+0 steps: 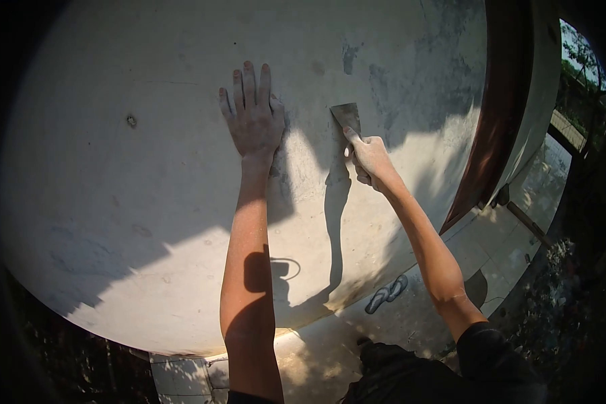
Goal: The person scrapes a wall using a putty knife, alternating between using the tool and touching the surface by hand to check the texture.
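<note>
A pale plastered wall (182, 168) with grey worn patches fills most of the head view. My left hand (257, 126) lies flat against it, fingers stretched upward and dusted with white powder. To its right, my right hand (370, 156) grips a putty knife (347, 116), thumb along the blade's base. The wide metal blade points up and left, its edge at the wall's surface. The handle is mostly hidden inside my fist. Shadows of my arm and head fall on the sunlit lower part of the wall.
A dark reddish-brown frame (495, 121) borders the wall on the right. Below, a pair of grey sandals (386, 294) rests on the floor near the wall's foot. Tiled ground (501, 246) and plants (579, 74) show farther right. A small hole (131, 120) marks the wall's left side.
</note>
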